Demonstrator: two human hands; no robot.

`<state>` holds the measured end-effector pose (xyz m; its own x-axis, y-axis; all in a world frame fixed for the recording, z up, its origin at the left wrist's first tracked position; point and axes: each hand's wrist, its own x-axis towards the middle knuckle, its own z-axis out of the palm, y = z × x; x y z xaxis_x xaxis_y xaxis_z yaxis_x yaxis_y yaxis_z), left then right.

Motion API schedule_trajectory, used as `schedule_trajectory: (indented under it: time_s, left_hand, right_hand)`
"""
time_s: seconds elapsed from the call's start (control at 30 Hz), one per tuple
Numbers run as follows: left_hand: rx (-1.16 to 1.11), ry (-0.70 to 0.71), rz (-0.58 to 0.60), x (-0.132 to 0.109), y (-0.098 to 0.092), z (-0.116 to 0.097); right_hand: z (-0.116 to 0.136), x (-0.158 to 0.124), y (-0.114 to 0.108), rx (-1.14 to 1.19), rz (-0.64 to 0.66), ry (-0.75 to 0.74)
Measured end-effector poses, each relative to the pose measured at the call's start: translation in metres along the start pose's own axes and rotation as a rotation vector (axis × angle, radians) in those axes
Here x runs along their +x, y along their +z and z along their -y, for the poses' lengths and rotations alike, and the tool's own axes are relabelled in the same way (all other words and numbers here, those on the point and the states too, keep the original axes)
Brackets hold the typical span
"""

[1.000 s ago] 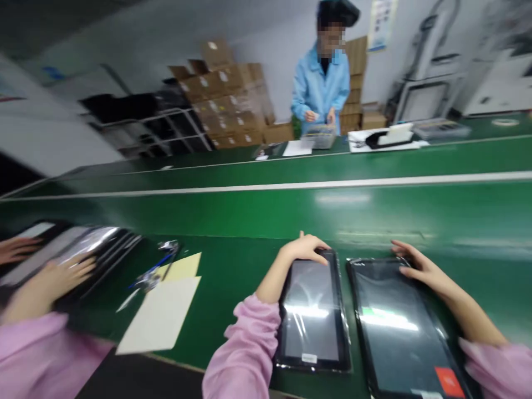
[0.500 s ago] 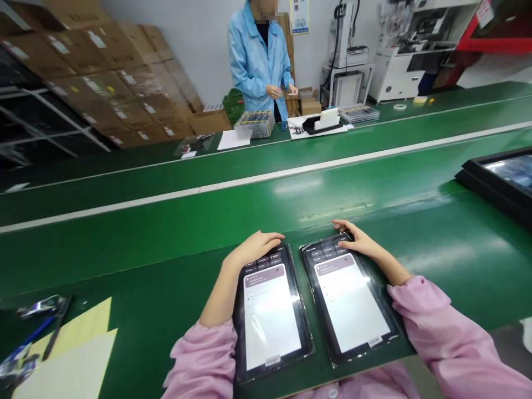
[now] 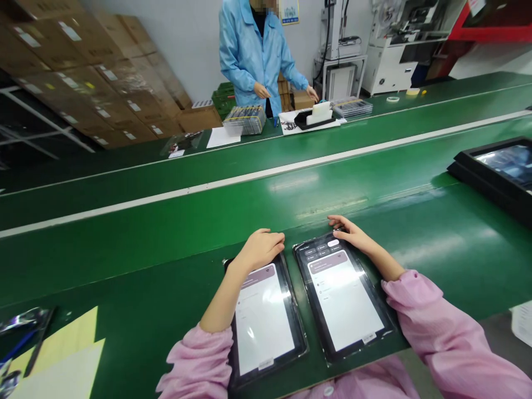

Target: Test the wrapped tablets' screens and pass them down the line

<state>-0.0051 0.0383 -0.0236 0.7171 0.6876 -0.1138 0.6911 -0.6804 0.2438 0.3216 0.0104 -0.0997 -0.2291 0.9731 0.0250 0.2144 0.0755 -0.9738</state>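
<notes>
Two tablets lie side by side on the green bench, each with a black border, a lit white screen and clear film at the edges. My left hand (image 3: 262,247) is laid across the top of the left tablet (image 3: 266,321), hiding its upper screen; its fingers are bent but hold nothing that I can see. At the top right corner of the right tablet (image 3: 347,302) is my right hand (image 3: 351,231). Its fingers are apart, reaching past the far edge, and the thumb is at the screen's top, beside a lit white button.
Yellow paper sheets (image 3: 66,343) and a dark pen-like tool lie at the left. A black-framed device (image 3: 494,172) sits at the right. Across the green conveyor (image 3: 233,202), a person in a blue coat (image 3: 260,55) stands by stacked clear trays (image 3: 245,119) and a black holder (image 3: 313,117).
My left hand has curled its fingers and covers more of the left screen. A button on the right tablet has turned white near my right thumb. The person opposite has reached toward the black holder.
</notes>
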Motion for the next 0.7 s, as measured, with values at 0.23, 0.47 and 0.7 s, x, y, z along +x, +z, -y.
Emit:
schedule_trajectory:
  time_s: [0.23, 0.47, 0.7]
  left_hand:
    - [-0.112, -0.021, -0.025, -0.010, -0.016, 0.004]
    - [-0.148, -0.138, 0.110, -0.012, -0.019, -0.018]
    - [-0.143, -0.075, 0.194, -0.015, -0.008, -0.039]
  right_hand:
    - [0.002, 0.002, 0.006, -0.069, -0.131, 0.031]
    - [0.010, -0.005, 0.011, -0.314, -0.318, 0.127]
    - [0.013, -0.002, 0.011, -0.119, -0.329, 0.106]
